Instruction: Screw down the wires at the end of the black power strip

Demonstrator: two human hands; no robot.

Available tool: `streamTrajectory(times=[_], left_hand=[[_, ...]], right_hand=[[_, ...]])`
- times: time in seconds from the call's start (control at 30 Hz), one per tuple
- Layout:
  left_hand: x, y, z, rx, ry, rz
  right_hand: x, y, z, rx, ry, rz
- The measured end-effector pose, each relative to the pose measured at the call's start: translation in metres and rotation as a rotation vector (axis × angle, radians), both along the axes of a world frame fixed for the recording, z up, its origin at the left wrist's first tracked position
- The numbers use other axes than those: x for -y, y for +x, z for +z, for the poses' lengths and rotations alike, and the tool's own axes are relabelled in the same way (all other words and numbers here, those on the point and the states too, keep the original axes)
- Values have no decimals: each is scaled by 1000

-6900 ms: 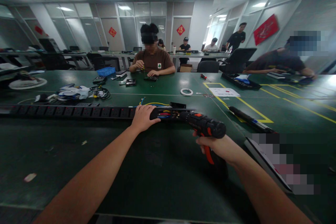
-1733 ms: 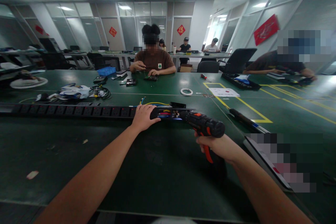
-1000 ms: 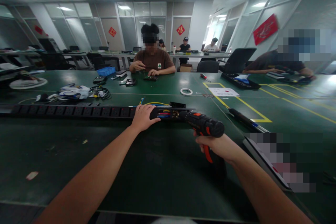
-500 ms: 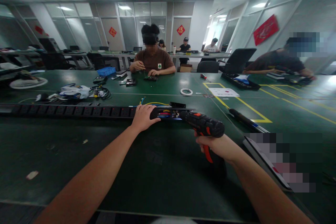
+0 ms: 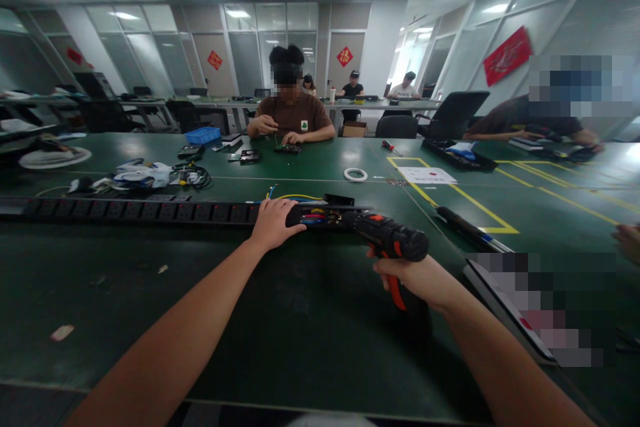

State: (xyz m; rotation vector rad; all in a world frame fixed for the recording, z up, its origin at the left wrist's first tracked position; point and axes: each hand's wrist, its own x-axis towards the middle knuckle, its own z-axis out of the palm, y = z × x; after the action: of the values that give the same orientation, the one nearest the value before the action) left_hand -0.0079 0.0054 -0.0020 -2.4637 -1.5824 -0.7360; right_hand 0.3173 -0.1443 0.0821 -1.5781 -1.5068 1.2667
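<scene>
A long black power strip (image 5: 179, 212) with a row of sockets lies across the table. My left hand (image 5: 274, 221) is closed over it, fingers across the top and thumb along the near side. Just right of that hand, coloured wires (image 5: 314, 215) show in an uncovered section of the strip. My right hand (image 5: 413, 275) grips a black and orange cordless drill (image 5: 387, 235), its nose pointing left at the strip's open end. The drill's tip and whatever it touches are too dark to make out. Yellow and blue wires (image 5: 295, 197) stick up behind the strip.
Right of the drill lie a black-handled tool (image 5: 463, 227) and a blurred-out flat device (image 5: 505, 310). A white ring (image 5: 355, 175), tangled cables (image 5: 195, 177) and a blue basket (image 5: 203, 136) are farther back. A co-worker (image 5: 295, 113) sits opposite; another person's hand (image 5: 629, 240) shows at the right edge.
A bright glow by the drill's nose has gone dark. Another person's hand has appeared at the right edge. My hands and the strip have hardly moved.
</scene>
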Motion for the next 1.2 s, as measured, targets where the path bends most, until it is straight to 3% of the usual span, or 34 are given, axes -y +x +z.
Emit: streamTrajectory(times=[1.2], left_hand=[[1, 1, 1, 2, 6, 1]], right_hand=[[-2, 2, -3, 10, 0, -1]])
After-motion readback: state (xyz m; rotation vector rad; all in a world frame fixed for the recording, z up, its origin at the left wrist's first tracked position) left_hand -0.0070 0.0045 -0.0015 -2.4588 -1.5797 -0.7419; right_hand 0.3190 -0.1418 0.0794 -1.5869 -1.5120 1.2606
